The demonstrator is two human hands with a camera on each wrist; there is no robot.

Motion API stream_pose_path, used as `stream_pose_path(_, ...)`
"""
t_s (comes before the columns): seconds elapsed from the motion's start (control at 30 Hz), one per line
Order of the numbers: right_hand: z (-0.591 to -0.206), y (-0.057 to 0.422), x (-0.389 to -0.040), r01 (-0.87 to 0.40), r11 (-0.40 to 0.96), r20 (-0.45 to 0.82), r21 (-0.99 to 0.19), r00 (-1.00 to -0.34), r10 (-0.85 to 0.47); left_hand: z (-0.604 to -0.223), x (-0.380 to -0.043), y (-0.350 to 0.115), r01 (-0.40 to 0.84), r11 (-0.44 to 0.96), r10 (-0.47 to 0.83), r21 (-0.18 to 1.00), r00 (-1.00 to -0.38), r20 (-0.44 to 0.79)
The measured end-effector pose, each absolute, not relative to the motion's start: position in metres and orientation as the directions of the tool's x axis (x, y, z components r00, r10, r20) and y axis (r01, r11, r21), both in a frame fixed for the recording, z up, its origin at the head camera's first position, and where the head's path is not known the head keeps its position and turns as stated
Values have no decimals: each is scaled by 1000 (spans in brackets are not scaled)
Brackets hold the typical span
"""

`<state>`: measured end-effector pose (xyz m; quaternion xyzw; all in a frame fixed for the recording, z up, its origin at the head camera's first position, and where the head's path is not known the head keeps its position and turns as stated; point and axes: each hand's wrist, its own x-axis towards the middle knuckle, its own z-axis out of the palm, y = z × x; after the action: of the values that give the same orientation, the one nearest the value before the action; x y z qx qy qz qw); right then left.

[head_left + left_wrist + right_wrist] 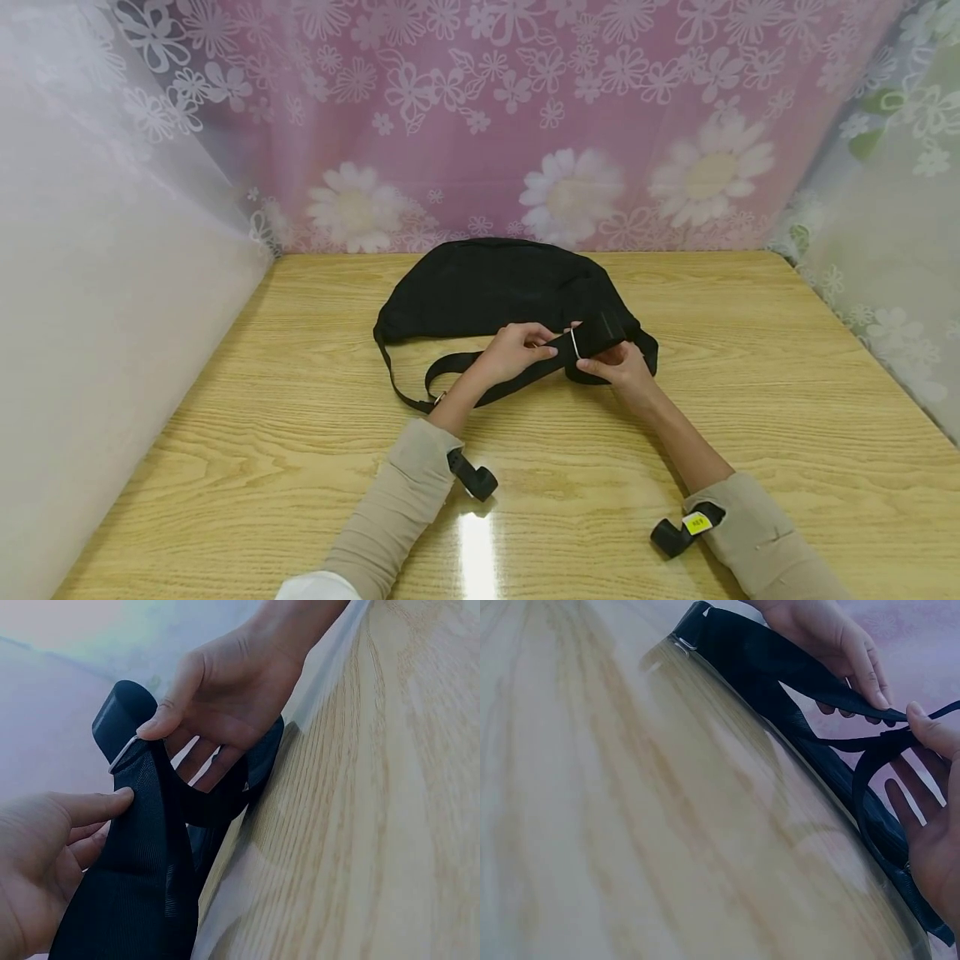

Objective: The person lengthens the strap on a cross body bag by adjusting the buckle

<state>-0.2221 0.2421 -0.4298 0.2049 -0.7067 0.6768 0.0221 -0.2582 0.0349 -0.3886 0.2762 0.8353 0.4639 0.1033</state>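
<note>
A black fabric bag [495, 287] lies at the back of the table with its wide black strap [517, 382] drawn toward the front. My left hand [510, 354] pinches the strap just left of a thin metal slider buckle [575, 343], thumb on top. At the slider, my right hand [622, 371] grips the strap, its thumb against the buckle's edge in the left wrist view. Beyond the buckle a folded loop of strap [124, 712] sticks up. Fingers of both hands are partly hidden behind the webbing.
Another small metal buckle [439, 398] sits on the strap near my left wrist. The wooden table [300, 467] meets a pink flowered curtain [450, 150] behind the bag, with pale sheets at both sides. Black camera mounts [474, 479] project from both sleeves.
</note>
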Motion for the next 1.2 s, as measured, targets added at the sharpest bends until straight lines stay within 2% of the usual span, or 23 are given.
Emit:
stream_pose_path(0.23, -430, 242, -221, -325, 63, 300, -944, -921, -247, -393, -259, 37, 431, 488, 521, 759, -842, 143)
stream_pose_path(0.47, -431, 242, -222, -337, 110, 305, -935, -923, -233, -395, -258, 36, 594, 454, 542, 664, -776, 323)
stream_pose_path(0.77, -416, 234, -212, -362, 203, 318, -910, -922, -219, -405, -259, 38, 581, 358, 633, 731, -727, 267)
stream_pose_path(1.2, -414, 230, -211, -517, 251, 430, -818, -840, -331, -426, -265, 39, 488, 276, 643, 828, -734, 219)
